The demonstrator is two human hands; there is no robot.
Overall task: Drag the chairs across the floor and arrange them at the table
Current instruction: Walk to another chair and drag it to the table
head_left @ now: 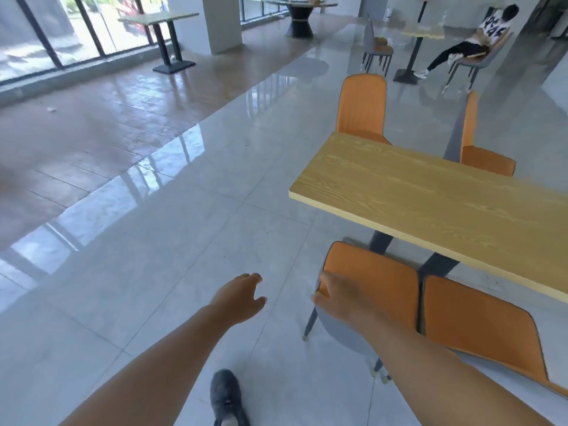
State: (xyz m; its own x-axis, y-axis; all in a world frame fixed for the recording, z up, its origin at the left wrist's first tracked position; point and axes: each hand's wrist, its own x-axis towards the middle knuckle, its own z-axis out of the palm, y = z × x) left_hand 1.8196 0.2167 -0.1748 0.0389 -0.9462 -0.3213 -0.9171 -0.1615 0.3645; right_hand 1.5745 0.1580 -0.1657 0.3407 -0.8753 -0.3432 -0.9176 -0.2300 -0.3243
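We see our right hand (339,298) resting on the top left corner of the near orange chair's backrest (378,281), fingers loosely curled at its edge; a firm grip we cannot confirm. Our left hand (239,298) hangs half open over the floor, holding nothing. That chair stands tucked at the table's (430,198) near edge, beside a second chair (479,327).

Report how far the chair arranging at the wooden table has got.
Done: four orange chairs stand around the table, two on the far side, and one on the near side. In hand: the right hand rests on the backrest edge of the near left chair; the left hand hangs free. Left: perhaps squaring that chair.
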